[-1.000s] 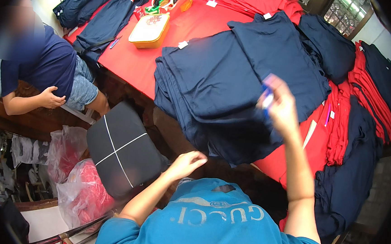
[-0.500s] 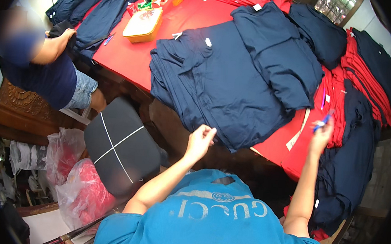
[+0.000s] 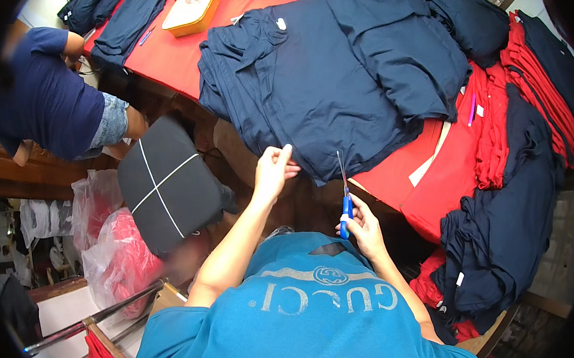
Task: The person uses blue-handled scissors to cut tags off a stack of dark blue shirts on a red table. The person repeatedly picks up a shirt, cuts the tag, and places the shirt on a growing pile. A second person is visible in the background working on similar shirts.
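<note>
Two hands over the red table [image 3: 176,55]: right grip [image 3: 363,227] holds blue-handled snips [image 3: 345,203], left [image 3: 273,171] pinched narrow.

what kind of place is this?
Likely a garment workshop or finishing room: stacks of navy blue shirts and red shirts cover a red-covered table, and the right hand holds small blue-handled thread snips.

From my seat the light looks even and fairly bright, with soft shadows under the table edge [image 3: 173,91]. Fisheye bending bows straight lines toward the rim (a black vignette rings everything). The plastic bags [image 3: 112,246] at lower left look slightly smeared; the centre stays sharp.
</note>
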